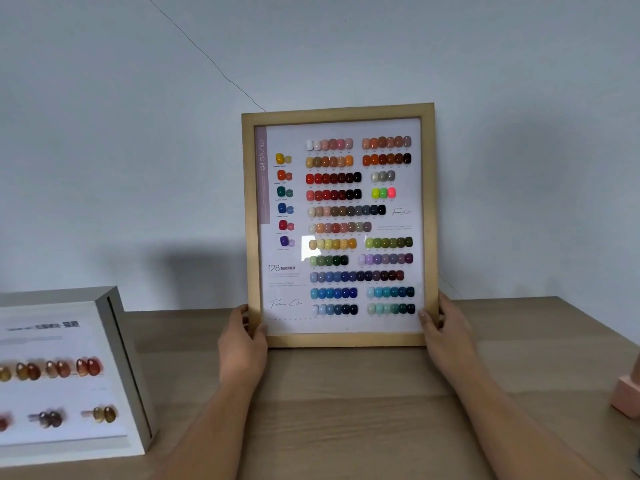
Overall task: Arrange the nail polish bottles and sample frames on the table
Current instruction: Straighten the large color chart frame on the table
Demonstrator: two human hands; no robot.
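Observation:
A wooden sample frame [341, 225] with rows of coloured nail swatches stands upright on the wooden table [346, 410], its top near the wall. My left hand [244, 344] grips its lower left corner and my right hand [445, 336] grips its lower right corner. A second sample frame [74, 372], white and boxy with amber and red swatches, lies on the table at the left. No nail polish bottle is clearly in view.
A pale wall [138, 168] rises right behind the table. A pink object [627, 398] pokes in at the right edge of the table; I cannot tell what it is. Bare tabletop lies between my forearms.

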